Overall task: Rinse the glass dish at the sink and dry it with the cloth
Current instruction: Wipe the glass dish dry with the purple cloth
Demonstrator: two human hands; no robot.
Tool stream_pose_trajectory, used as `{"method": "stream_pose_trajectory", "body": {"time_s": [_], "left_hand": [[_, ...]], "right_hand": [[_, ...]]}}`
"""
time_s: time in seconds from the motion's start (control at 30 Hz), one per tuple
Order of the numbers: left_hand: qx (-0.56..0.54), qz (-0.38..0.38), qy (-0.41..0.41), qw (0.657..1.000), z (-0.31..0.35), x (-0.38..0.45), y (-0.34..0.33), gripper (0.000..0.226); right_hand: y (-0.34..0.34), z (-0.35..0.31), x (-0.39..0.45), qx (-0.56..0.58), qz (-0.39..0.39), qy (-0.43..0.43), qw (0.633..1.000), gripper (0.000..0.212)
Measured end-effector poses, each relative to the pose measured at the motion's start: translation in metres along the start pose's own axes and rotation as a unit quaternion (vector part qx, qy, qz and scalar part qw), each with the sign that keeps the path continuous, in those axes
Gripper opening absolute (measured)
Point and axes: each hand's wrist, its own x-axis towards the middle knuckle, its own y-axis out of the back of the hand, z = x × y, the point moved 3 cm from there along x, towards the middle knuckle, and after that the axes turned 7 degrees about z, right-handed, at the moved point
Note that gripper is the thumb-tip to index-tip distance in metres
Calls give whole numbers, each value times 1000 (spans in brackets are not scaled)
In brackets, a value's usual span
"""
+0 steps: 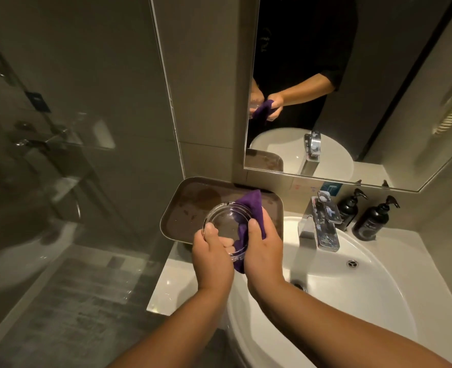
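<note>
In the head view the left hand point(211, 257) clasps the glass dish point(226, 229) by its near rim, thumb over the edge, above the counter beside the sink point(352, 293); the right hand point(263, 251) pinches the purple cloth point(248, 208) against the far rim; thick glass looks heavy, rigid, probably slick when wet, breakable; best held at the rim.

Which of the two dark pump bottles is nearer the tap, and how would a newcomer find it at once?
Start at the white sink and its chrome tap under the mirror. Right of the tap, against the wall, stand two dark pump bottles. The one wanted is the left pump bottle, next to the tap handle and further back; the right pump bottle stands nearer the viewer and looks larger.
</note>
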Motion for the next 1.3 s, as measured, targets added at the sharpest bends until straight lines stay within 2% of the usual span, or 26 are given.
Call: {"method": "stream_pose_trajectory", "body": {"time_s": [0.1,0.2,0.33,0.43,0.5,0.6,0.7,0.83,0.97,1.1,1.2,1.3], "left_hand": [[2,-52,17,998,-4,0,5,34],[9,-159,-4,987,10,12,9,34],[69,-285,-51,955,35,29,11,35],[149,-318,-83,933,43,32,8,37],[169,-305,-101,932,46,31,5,36],[177,-242,-136,944,49,30,3,37],[168,-195,-145,955,44,30,2,38],[151,-170,-123,966,28,33,2,39],[77,-102,-62,990,13,35,-3,38],[38,-11,-37,999,7,16,-9,40],[11,14,8,1000,-3,3,-9,44],[29,-33,25,999,-18,6,-6,44]], "right_hand": [[10,-8,7,-25,-52,17,998,36],[18,-26,26,-77,-133,59,986,41],[24,-51,55,-161,-263,80,948,36],[24,-75,65,-232,-346,111,902,35],[20,-85,68,-275,-365,139,878,36],[16,-85,68,-277,-353,143,882,36],[14,-75,66,-251,-312,145,905,33],[12,-53,58,-194,-243,110,944,30],[10,-26,39,-94,-98,60,989,30],[1,-3,11,-3,19,19,1000,31],[-3,9,7,13,35,-27,999,31],[6,13,10,-15,-1,-25,1000,32]]}}
